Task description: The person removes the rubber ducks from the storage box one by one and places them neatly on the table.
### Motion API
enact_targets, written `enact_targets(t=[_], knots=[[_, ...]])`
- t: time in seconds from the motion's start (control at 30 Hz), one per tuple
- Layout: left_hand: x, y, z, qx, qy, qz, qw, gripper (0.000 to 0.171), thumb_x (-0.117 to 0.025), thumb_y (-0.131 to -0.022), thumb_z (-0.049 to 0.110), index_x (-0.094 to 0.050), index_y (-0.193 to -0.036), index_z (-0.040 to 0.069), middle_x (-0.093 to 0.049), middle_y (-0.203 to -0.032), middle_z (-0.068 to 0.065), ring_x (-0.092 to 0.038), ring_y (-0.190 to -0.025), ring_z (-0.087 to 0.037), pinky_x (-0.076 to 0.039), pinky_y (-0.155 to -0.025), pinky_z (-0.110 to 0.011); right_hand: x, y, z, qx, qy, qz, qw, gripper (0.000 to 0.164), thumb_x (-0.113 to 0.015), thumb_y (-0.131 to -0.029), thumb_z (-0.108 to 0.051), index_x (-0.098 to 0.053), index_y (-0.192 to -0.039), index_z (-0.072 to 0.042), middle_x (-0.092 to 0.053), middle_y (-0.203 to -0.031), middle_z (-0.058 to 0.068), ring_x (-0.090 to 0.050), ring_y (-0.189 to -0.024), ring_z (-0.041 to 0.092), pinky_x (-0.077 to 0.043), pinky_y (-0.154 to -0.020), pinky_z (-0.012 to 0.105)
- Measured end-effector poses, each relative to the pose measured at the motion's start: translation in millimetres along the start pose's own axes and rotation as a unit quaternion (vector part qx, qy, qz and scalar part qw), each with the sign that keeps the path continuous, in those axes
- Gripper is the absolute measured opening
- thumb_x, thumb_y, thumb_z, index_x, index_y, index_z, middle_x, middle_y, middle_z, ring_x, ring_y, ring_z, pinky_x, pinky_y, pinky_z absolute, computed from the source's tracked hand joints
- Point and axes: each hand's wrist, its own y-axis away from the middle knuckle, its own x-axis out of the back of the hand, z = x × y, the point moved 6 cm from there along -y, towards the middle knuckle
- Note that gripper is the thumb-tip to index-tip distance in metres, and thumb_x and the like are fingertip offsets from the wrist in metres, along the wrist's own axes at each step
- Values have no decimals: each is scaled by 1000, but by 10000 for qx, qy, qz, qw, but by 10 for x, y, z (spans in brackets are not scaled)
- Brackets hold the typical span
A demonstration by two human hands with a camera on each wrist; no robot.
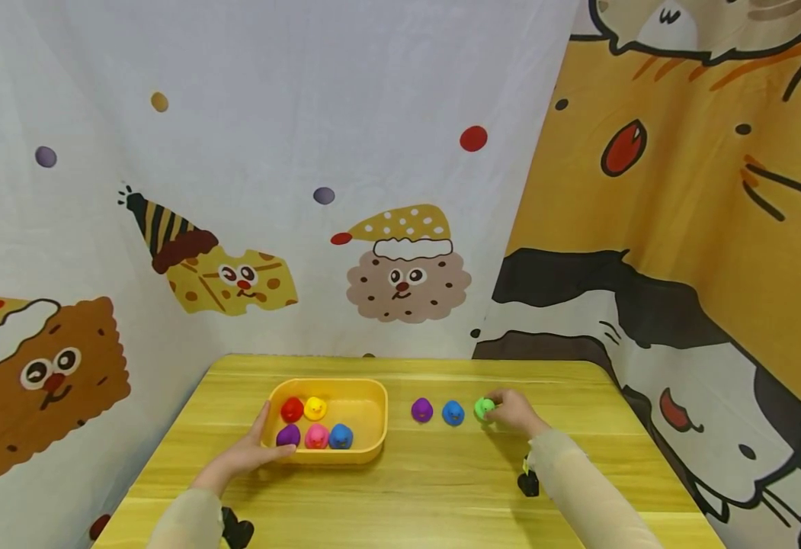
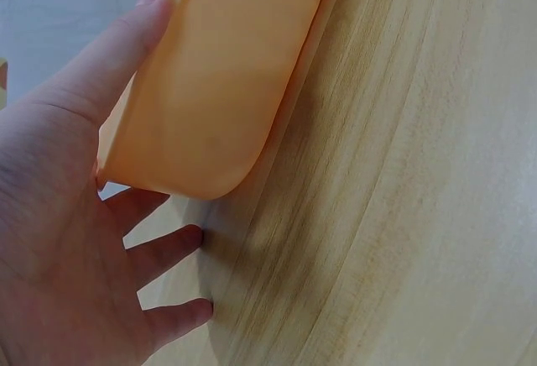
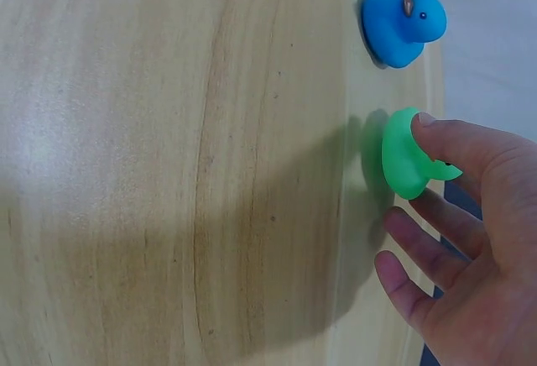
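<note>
My right hand pinches a small green rubber duck between thumb and index finger, its other fingers spread below. The duck is close over the wooden table, tilted on its side in the right wrist view. To its left, a blue duck and a purple duck stand in a row. Around the near left corner of a yellow plastic box, my left hand rests with fingers spread and straight. Its thumb lies along the box's rim in the left wrist view.
Inside the box sit a red duck, a yellow duck, a purple duck, a pink duck and a blue duck. Printed cloth hangs behind the table and at its sides.
</note>
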Motion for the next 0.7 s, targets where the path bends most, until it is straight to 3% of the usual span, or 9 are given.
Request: enact_targets(t=[0.43, 0.7], knots=[[-3, 15, 6, -113, -23, -12, 9999, 119, -71, -85, 46, 18, -151, 5, -2, -152, -39, -18, -133, -62, -21, -101, -73, -29, 43, -5, -50, -137, 44, 9999, 35, -76, -78, 0, -66, -111, 8, -67, -104, 17, -62, -92, 28, -53, -78, 43], [-7, 9, 3, -97, -10, -32, 9999, 118, -71, -86, 46, 18, -151, 6, 1, -153, -37, -16, -133, -61, -20, -102, -73, -50, 70, -24, -37, -195, 61, 9998, 34, -76, -79, 0, -66, -110, 8, -67, -104, 16, -62, -93, 29, -53, -80, 44]])
